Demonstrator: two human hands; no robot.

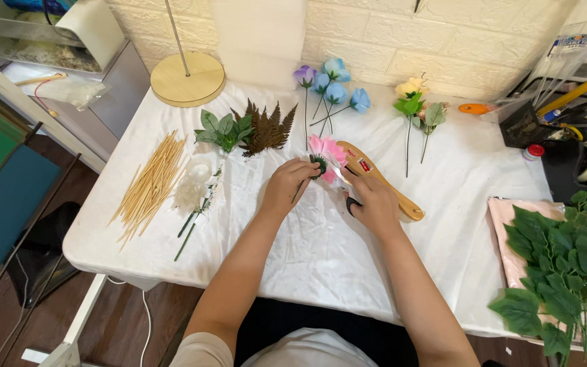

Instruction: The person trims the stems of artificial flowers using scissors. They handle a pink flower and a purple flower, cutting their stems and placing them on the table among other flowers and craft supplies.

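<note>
left hand [287,187] pinching one pink fake flower [326,156], right hand [374,200] curled round black-handled scissors [352,202], five blue-purple roses [331,85] behind, one wooden brush [388,187] beside, skewer pile [149,183] too many to count

Your work surface is a table covered in a white cloth [321,251]. Lying on it: wooden skewers [149,183], green leaf sprigs [224,130], brown fern fronds [268,129], blue artificial flowers [334,88], a wooden tool [388,190], and pink sheets [507,224].
</note>
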